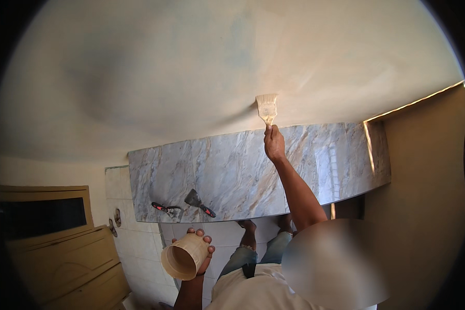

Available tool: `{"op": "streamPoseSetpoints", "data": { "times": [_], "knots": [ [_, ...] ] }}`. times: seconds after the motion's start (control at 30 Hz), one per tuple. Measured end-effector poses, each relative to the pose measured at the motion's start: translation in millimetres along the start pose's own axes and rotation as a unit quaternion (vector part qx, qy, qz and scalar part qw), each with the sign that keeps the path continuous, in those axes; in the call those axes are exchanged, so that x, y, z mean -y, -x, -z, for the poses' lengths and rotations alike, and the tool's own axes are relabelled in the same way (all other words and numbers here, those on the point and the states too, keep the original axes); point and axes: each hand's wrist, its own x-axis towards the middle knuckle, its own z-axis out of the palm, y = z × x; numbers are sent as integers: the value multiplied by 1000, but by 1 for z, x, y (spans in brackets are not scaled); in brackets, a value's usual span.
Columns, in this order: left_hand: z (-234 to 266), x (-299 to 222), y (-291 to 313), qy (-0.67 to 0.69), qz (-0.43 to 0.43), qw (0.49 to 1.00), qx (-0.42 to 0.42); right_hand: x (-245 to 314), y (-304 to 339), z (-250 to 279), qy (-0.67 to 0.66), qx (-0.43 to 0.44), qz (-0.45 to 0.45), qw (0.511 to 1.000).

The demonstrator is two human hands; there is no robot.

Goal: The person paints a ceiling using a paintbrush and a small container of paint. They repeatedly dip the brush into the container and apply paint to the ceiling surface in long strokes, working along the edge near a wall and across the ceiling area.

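Right hand grips the brush by its handle, probably for reach, while left hand kinda hugs the cup, mouth clear.

Cup L, brush R

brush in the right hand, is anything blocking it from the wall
Nothing visible stands between the brush and the wall; the bristles are at or very near it. The scraper lies on the counter, off to the left.

It looks like a home: marbled counter, panelled door.
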Motion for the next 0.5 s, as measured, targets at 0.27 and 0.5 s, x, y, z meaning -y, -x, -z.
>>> {"op": "streamPoseSetpoints", "data": {
  "times": [0.27, 0.5],
  "knots": [
    [0, 8, -9, 9, 23, 1000, 17, -8, -17, 72, -277, 107, -305, 905],
    [-6, 24, -41, 30, 58, 995, 80, 206, -60, 299, -342, 169, -261, 887]
  ]
}}
